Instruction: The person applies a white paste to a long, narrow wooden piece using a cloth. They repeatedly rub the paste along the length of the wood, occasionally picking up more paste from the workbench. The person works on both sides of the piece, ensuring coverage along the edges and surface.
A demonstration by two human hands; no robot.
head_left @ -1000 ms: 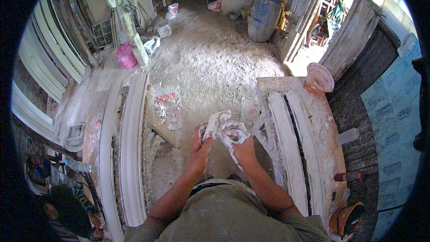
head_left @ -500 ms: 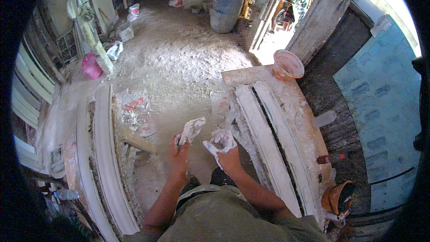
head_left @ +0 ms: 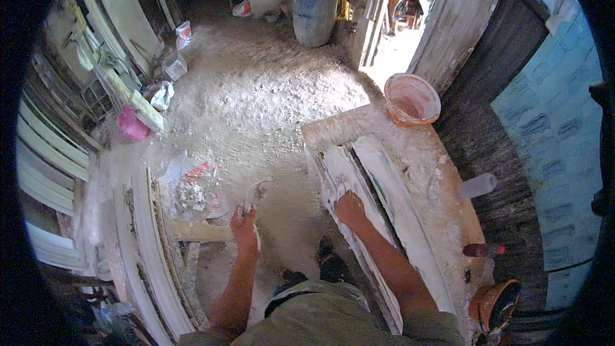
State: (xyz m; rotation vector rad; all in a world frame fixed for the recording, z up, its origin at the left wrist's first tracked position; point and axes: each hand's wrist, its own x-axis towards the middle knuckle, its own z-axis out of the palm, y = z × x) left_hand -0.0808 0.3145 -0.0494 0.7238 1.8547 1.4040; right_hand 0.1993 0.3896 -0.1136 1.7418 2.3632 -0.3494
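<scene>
My left hand [head_left: 244, 223] holds a clump of white, plaster-soaked fibre [head_left: 255, 193] out in front of me over the dusty floor. My right hand [head_left: 350, 208] presses flat on a long white plaster moulding [head_left: 349, 173] that lies on the workbench [head_left: 442, 192] to my right. A second white moulding strip [head_left: 391, 179] runs alongside it. My feet [head_left: 320, 269] show below, between the two benches.
Curved white mouldings [head_left: 150, 243] lie on a bench at my left, beside a plastic bag of white material [head_left: 189, 186]. An orange bowl [head_left: 411, 99] stands at the bench's far end, a small bottle [head_left: 483, 250] and an orange pot [head_left: 496, 304] near me. A blue barrel [head_left: 315, 6] is at the back.
My hands, together on the fibre clump before, have separated. The right one went down onto the moulding; the left one keeps the fibre. The view has swung to the right.
</scene>
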